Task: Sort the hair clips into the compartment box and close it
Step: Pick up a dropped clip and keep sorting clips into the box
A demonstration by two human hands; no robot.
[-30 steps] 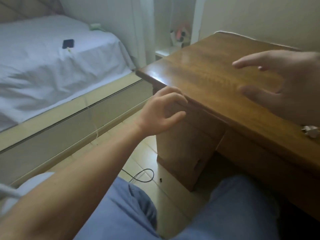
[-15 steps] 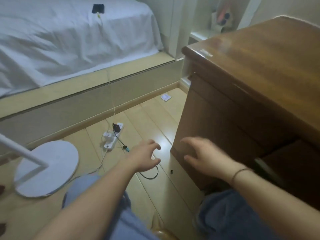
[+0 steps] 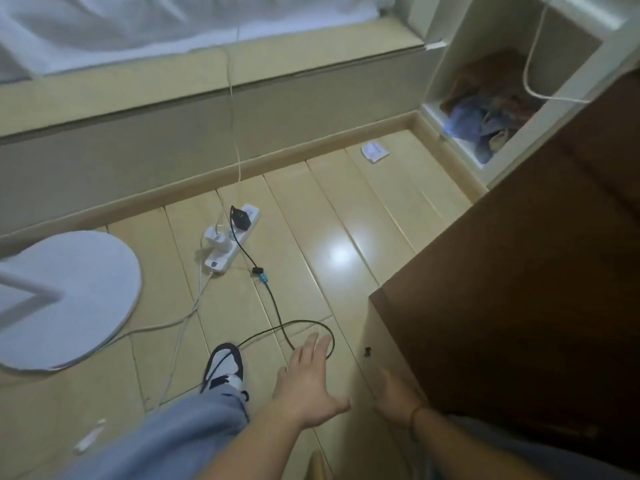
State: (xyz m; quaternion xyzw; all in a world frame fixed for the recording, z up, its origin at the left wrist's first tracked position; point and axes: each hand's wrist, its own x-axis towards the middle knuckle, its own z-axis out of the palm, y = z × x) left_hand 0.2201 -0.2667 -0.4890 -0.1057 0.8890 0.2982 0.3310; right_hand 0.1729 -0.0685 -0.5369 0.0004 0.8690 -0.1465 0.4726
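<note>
1. You are looking down at a pale wooden plank floor (image 3: 346, 209); a bright glare spot sits on the boards near the middle.
2. A dark brown wooden table (image 3: 519, 289) fills the right side, seen from its side panel; its top is out of view.
3. Along the top runs a bed (image 3: 138, 26) with white bedding, on a beige base; a thin white cable hangs from it down to the floor.
4. A white power strip (image 3: 231, 239) lies on the floor with a black plug and a white charger in it; a black cable (image 3: 277, 317) loops from it toward your hands.
5. A round white stand base (image 3: 69, 292) rests at the left; a white open shelf (image 3: 512, 98) at upper right holds crumpled cloth.
6. A small dark hair clip (image 3: 367, 351) lies on the floor just beside the table's lower edge, ahead of both hands.
7. Your left hand (image 3: 308, 382) is spread flat, fingers apart, empty, low over the floor.
8. Your right hand (image 3: 398, 396) is near the table's base, fingers loosely apart, holding nothing.
9. Your shoe (image 3: 225, 365) and blue trouser leg show at the bottom; a small white paper (image 3: 374, 152) lies near the skirting, its print too blurred to read.
</note>
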